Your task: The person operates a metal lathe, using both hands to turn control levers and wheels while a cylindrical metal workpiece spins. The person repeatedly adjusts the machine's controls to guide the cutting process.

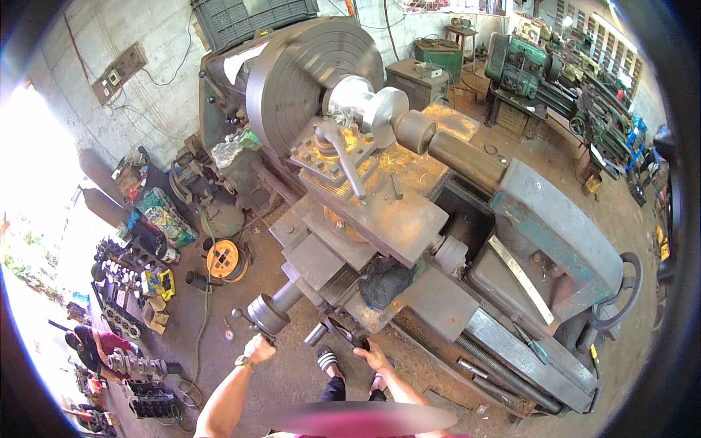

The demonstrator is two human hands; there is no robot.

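My left hand (259, 350), a watch on its wrist, is closed around the handle of a round metal crank wheel (267, 315) at the front of the lathe's cross slide (315, 260). To its right my right hand (375, 356) grips the edge of a dark handwheel (346, 336), whose short cylindrical handle (315, 335) points left. Farther off, a shiny metal workpiece (352, 101) sits between the large faceplate (286, 91), partly blurred, and the tailstock (558, 219). Beside the workpiece stands the tool post (332, 164) with its bent clamping lever (343, 157). The cutting tip is hidden.
A dark cloth (387, 282) lies on the carriage. A long flat bar (521, 279) rests near the tailstock. An orange cable reel (225, 260) and engine parts stand on the floor at left, where another person (91, 347) bends down. A green lathe (527, 62) stands behind.
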